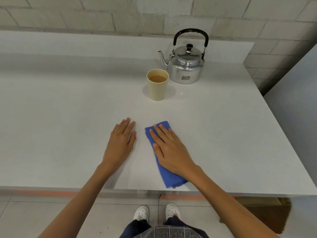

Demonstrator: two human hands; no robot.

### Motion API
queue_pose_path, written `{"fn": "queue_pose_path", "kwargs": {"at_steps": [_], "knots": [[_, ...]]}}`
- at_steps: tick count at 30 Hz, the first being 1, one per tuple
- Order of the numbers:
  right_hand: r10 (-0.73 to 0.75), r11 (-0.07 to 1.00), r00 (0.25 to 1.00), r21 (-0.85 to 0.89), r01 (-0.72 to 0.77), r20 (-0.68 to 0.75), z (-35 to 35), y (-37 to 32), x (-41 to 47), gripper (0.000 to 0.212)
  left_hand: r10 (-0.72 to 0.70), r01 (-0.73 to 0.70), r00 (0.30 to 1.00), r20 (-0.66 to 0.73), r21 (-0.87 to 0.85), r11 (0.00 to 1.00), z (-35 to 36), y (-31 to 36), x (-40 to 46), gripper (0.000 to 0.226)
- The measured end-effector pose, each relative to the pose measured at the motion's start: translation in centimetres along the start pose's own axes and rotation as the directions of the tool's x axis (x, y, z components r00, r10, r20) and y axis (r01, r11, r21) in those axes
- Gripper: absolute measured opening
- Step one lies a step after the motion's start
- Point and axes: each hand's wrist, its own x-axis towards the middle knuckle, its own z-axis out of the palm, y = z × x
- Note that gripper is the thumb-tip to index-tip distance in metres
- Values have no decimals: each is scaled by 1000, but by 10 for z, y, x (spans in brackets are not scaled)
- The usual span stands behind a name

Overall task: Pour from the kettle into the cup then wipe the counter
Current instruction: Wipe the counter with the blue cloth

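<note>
Wiping step in hand: your right hand [169, 148] lies spread flat on the cloth [164, 172], filled cup [157, 85] well beyond; sweep, sparing it

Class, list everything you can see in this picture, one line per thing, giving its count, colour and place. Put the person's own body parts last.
kettle: one, silver with a black handle, far right of the counter, spout pointing left
cup: one, beige, holding brownish liquid, just left of and nearer than the kettle
cloth: one, blue, folded, near the counter's front edge under the right hand
counter: one, white, filling most of the view
wall: one, pale grey blocks, behind the counter
floor: grey tiles, below the counter's front edge
shoes: two, white, on the floor
left hand: one, flat on the bare counter
right hand: one, flat on the cloth
</note>
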Motion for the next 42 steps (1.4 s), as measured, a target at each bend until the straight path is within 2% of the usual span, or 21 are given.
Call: {"fn": "queue_pose_path", "kwargs": {"at_steps": [3, 6, 10, 13, 18, 21, 24, 27, 29, 32, 35, 37, 42], "knots": [[39, 999, 999, -24, -39, -6, -10, 27, -7, 50, -3, 3, 1000, 10, -53, 999, -4, 1, -1, 43], [147, 989, 988, -26, -148, -38, -13, 40, 7, 50, -7, 11, 999, 33, -107, 994, -9, 1, -3, 42], [247, 968, 965, -32, -250, -88, -4, 23, 46, 51, -50, 55, 998, 35, -154, 986, -16, -1, -9, 39], [273, 962, 959, 21, -272, -71, 6, -4, 77, 52, -107, 107, 994, 8, -182, 978, -22, -1, -15, 36], [259, 925, 965, 277, -260, 43, 17, -56, 116, 49, -286, 255, 956, -64, -301, 919, -34, -3, -28, 32], [231, 855, 967, 451, -256, 110, 18, -79, 129, 47, -389, 356, 921, -29, -346, 868, -43, -7, -32, 39], [219, 747, 971, 622, -232, 100, 12, -81, 130, 40, -467, 447, 884, 19, -330, 831, -48, -10, -32, 46], [346, 616, 938, 748, -248, 27, 1, -66, 126, 35, -494, 480, 869, 23, -282, 831, -50, -10, -32, 33], [457, 624, 889, 723, -298, -27, -4, -52, 127, 33, -496, 483, 868, 22, -271, 833, -50, -8, -32, 20], [533, 670, 846, 606, -429, 10, -9, -37, 137, 29, -510, 504, 858, 59, -288, 815, -53, -6, -30, 7], [531, 673, 846, 585, -452, 43, -13, -37, 146, 18, -515, 519, 851, 98, -301, 800, -60, -8, -26, 17], [518, 668, 854, 604, -434, 41, -14, -45, 149, 18, -533, 539, 839, 107, -299, 788, -66, -13, -27, 22], [503, 662, 863, 620, -420, 48, -10, -57, 154, 17, -558, 557, 825, 95, -306, 772, -76, -23, -34, 21]]}}
